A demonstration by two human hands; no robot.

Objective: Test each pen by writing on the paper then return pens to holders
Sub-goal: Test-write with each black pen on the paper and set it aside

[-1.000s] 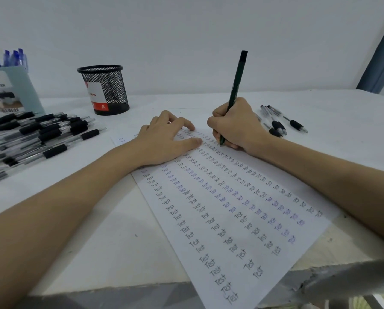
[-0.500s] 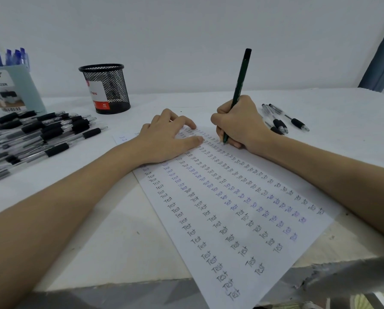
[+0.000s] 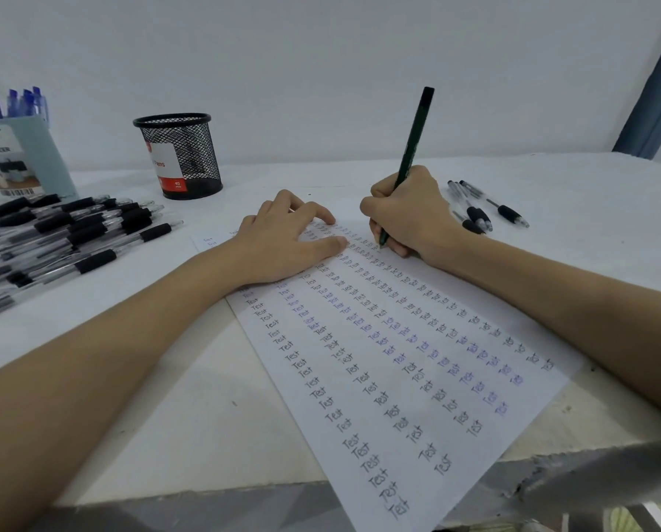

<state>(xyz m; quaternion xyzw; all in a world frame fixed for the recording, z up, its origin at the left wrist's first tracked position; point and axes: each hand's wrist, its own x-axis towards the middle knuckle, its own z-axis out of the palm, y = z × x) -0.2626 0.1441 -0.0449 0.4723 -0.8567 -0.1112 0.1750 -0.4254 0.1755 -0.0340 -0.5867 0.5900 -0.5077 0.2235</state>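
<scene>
While the right hand [image 3: 409, 213] grips a dark green pen [image 3: 411, 147] with fingers curled round the lower barrel, I see its tip down on the paper [image 3: 417, 378] at the far end of the rows. Pen stands nearly upright, top leaning slightly right. Left hand [image 3: 282, 243] lies flat on the sheet just beside the writing spot, fingers spread and relaxed, holding nothing, pinning the page. Sheet runs diagonally across the table [image 3: 167, 408], near corner overhanging the front edge; it is filled with columns of the word "Test" in black and some blue ink. Far left: a pile of black-grip pens [image 3: 71, 232] lying on the table. Behind them a pale blue box holder [image 3: 21, 159] with blue pens [image 3: 10, 101] upright in it. Black mesh cup [image 3: 179, 155] stands beyond the left hand; I cannot tell whether it holds anything. Three more pens [image 3: 482, 209] lie right of the writing hand, near it.
</scene>
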